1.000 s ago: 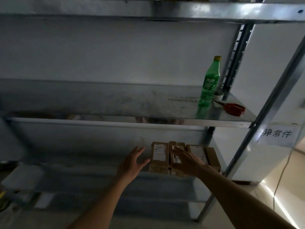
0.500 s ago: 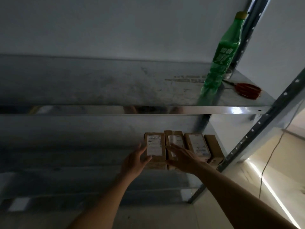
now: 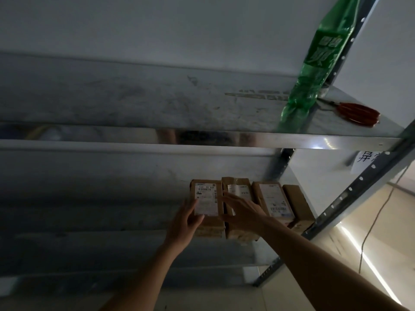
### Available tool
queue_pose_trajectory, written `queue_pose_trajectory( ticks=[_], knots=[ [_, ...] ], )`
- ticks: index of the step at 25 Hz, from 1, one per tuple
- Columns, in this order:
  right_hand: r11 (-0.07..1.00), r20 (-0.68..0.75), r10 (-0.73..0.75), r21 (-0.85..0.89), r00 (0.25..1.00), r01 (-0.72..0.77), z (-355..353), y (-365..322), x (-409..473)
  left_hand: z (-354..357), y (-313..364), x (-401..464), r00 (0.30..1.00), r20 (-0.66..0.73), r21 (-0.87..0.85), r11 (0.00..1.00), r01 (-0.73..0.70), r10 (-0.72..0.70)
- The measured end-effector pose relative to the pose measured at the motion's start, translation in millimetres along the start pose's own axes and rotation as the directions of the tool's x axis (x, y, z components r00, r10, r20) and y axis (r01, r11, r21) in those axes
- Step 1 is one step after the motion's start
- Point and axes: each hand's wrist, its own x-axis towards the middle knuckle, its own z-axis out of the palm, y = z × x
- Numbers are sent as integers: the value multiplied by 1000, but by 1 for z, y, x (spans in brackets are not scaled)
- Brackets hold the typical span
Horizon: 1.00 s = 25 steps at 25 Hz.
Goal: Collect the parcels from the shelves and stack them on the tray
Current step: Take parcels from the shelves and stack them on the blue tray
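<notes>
We find the parcels in a tight row of four on the lower shelf (image 3: 112,221), near its right end, under the middle shelf (image 3: 157,104). Our left hand (image 3: 183,223) lies against the left side and front corner of the first parcel (image 3: 206,198), thumb resting on its labelled top, fingers fairly straight; we cannot tell whether they have closed round it. Our right hand (image 3: 241,212) lies flat and spread over the second parcel (image 3: 239,189), fingertips reaching the seam between the two boxes, clamping nothing.

The parcels are brown cardboard boxes, oblong and flat-faced, each topped with a white printed label; the third parcel (image 3: 272,202) and the fourth parcel (image 3: 296,204) sit touching beside them. We judge them light and stiff enough to be lifted by pressing on two opposite long sides, or several at once squeezed from the row's outer ends. Tape on the second looks glossy, so it may be slippery; the bare card should give a better grip. The square corners should stack neatly. No tray is in sight.

The shelves are dull, scuffed sheet metal on perforated uprights. On the middle shelf stand a green plastic bottle (image 3: 314,70) and red-handled scissors (image 3: 357,113).
</notes>
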Motion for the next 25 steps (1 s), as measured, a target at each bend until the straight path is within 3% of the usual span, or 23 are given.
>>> queue_pose_trajectory(
  ticks=[6,14,25],
  knots=[
    [999,52,-42,0,998,42,25,-14,25,-10,-6,0,1000,-2,-198,980,3,-4],
    [994,-8,-78,75,997,79,39,-19,28,-19,1,-6,998,29,-360,931,61,-54],
    [958,12,-218,196,976,212,-34,-105,10,-131,52,-52,997,-7,-290,954,70,-75]
  ],
)
